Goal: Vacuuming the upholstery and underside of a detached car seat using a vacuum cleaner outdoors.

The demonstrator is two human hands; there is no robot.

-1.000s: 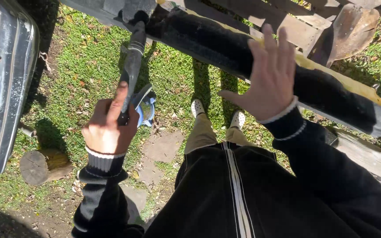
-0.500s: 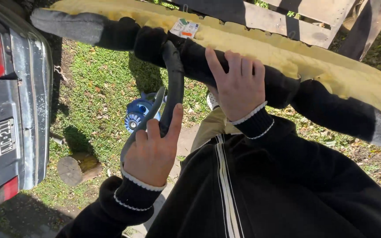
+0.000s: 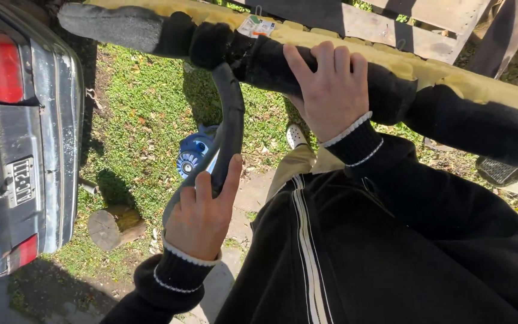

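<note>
Fingers of the left hand [image 3: 200, 217] wrap the dark grey curved hose [image 3: 226, 129] hanging below the long black-and-yellow padded cushion [image 3: 355, 72], on which the right hand [image 3: 329, 90] presses with fingers together, above the blue round tool [image 3: 192, 155].

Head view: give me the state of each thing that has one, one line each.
Left hand: closed round the grey hose, thumb up.
Right hand: flat, pressing on the black mat.
Grey hose: bent, nozzle end against the mat.
Black mat: draped over a yellow foam pad.
Blue machine: on the grass, partly hidden.
Car: parked, rear lights unlit.
</note>
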